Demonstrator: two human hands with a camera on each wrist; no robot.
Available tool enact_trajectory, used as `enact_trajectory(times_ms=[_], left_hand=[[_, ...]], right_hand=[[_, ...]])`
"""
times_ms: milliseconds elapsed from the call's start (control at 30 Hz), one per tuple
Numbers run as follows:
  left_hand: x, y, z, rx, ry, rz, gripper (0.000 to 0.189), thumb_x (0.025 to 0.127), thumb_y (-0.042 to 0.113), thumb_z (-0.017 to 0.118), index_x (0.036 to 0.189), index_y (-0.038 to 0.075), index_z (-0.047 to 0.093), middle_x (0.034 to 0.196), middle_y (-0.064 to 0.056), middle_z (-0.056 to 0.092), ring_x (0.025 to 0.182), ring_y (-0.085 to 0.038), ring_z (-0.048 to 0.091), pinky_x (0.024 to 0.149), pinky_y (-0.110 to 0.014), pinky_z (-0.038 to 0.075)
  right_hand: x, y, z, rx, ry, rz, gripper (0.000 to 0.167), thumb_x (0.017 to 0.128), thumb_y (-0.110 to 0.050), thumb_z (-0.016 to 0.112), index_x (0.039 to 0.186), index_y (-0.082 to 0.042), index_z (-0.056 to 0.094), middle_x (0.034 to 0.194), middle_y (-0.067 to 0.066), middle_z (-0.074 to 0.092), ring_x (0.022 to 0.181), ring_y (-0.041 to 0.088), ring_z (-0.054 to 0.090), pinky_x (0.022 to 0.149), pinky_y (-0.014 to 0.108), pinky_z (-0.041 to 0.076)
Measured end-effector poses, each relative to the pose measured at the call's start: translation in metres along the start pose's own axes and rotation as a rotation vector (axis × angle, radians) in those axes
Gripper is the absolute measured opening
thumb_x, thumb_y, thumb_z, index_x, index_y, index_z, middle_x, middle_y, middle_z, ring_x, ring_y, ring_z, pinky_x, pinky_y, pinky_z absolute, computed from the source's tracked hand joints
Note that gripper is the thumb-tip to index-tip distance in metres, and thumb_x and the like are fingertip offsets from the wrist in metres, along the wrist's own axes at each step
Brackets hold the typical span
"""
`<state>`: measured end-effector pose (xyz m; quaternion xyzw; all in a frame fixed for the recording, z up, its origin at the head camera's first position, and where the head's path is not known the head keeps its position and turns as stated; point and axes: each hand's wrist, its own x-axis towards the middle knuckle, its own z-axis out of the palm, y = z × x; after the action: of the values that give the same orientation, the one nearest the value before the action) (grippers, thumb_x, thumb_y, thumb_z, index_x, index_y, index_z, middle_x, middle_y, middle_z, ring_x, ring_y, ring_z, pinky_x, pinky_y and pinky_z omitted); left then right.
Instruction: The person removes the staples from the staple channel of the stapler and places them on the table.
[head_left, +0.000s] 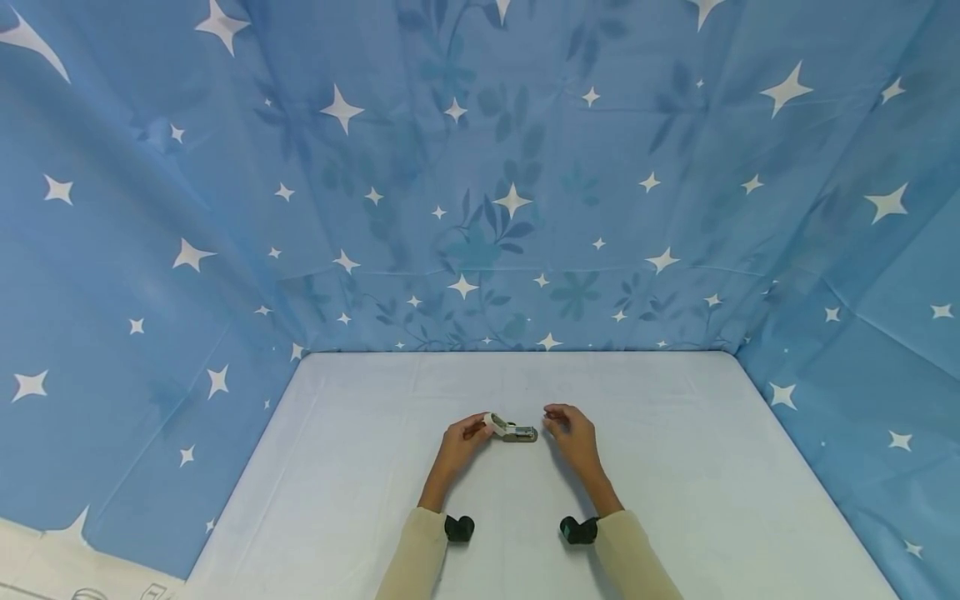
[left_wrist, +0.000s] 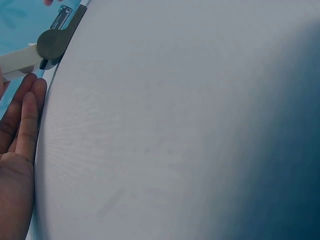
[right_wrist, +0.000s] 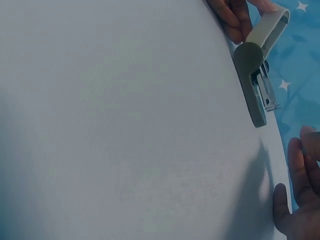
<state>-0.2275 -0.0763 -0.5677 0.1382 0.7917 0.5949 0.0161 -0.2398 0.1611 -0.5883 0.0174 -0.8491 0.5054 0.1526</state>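
An opened stapler [head_left: 519,434] stands on the white table, its pale lid swung far back from the dark green-grey base. My left hand [head_left: 459,443] grips the lid's end from the left. In the right wrist view the stapler [right_wrist: 249,60] shows its metal staple channel [right_wrist: 267,90] lifted off the base. A short gap to the right of the stapler's front end, my right hand [head_left: 576,437] hovers with fingers loosely bent. Nothing shows between the right hand's fingers [right_wrist: 297,162]. The left hand's lower fingers [left_wrist: 30,120] lie beside the table surface in the left wrist view.
The white table [head_left: 675,467] spreads around both hands. Blue star-patterned curtains [head_left: 480,167] rise behind its far edge and along both sides. Dark wrist cameras [head_left: 459,528] sit at both cuffs.
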Motion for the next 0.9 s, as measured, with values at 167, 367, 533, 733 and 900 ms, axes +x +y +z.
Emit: enact_trajectory(times_ms=[167,367,533,733,900], left_hand=[[-0.001,0.0,0.0,0.005,-0.004,-0.005,0.036,0.097,0.011,0.061,0.127,-0.009,0.059,0.113,-0.026,0.068,0.109,-0.038,0.064,0.09,-0.031,0.054],[-0.001,0.003,-0.002,0.01,-0.002,-0.005,0.036,0.097,0.011,0.06,0.127,-0.009,0.059,0.113,-0.025,0.068,0.108,-0.038,0.065,0.091,-0.033,0.054],[-0.001,0.006,-0.002,0.01,0.005,-0.018,0.038,0.097,0.012,0.06,0.128,-0.01,0.058,0.115,-0.026,0.067,0.11,-0.039,0.064,0.092,-0.037,0.053],[-0.001,0.005,-0.001,0.012,-0.011,-0.008,0.037,0.098,0.012,0.059,0.128,-0.01,0.058,0.115,-0.026,0.067,0.11,-0.039,0.064,0.093,-0.042,0.053],[-0.001,0.002,-0.001,0.001,-0.012,-0.001,0.037,0.098,0.012,0.06,0.128,-0.009,0.059,0.114,-0.026,0.067,0.109,-0.038,0.064,0.093,-0.043,0.053]], right_hand=[[-0.001,0.007,-0.005,-0.035,0.074,0.049,0.022,0.085,-0.009,0.076,0.105,-0.001,0.072,0.095,0.013,0.071,0.085,0.023,0.068,0.075,0.023,0.053],[0.002,0.015,-0.012,-0.101,0.121,0.066,0.021,0.083,-0.011,0.078,0.099,0.001,0.073,0.088,0.013,0.07,0.076,0.018,0.064,0.068,0.023,0.051],[0.004,0.021,-0.023,-0.188,0.102,0.09,0.02,0.084,-0.014,0.077,0.098,0.0,0.073,0.085,0.011,0.069,0.077,0.022,0.065,0.066,0.027,0.05],[0.003,0.026,-0.044,-0.247,0.097,0.146,0.021,0.087,-0.016,0.074,0.099,0.001,0.072,0.086,0.014,0.068,0.079,0.024,0.064,0.065,0.029,0.048],[0.003,0.032,-0.059,-0.314,0.105,0.177,0.023,0.089,-0.017,0.072,0.101,0.002,0.071,0.091,0.016,0.066,0.082,0.027,0.064,0.067,0.035,0.05]])
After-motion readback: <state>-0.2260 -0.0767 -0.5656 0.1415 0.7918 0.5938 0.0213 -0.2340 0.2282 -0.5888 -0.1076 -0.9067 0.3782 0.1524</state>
